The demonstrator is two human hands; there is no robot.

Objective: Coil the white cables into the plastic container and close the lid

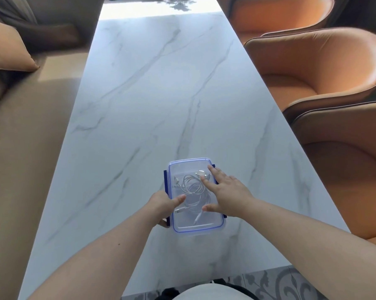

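Clear rectangular plastic container [196,232], blue-rimmed lid [189,167] on, white cables [192,186] coiled inside; left hand [163,206] grips its left edge, right hand [226,195] presses flat on top.

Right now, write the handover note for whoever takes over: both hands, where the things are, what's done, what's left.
Left hand grips the container at its left side, thumb on the lid.
Right hand lies open, fingers spread, pressing the lid.
White cables lie coiled inside the container, on the marble table.
Done: cables in, lid on.
Left: press the lid home and snap the blue latches; whether any is clipped cannot be told.
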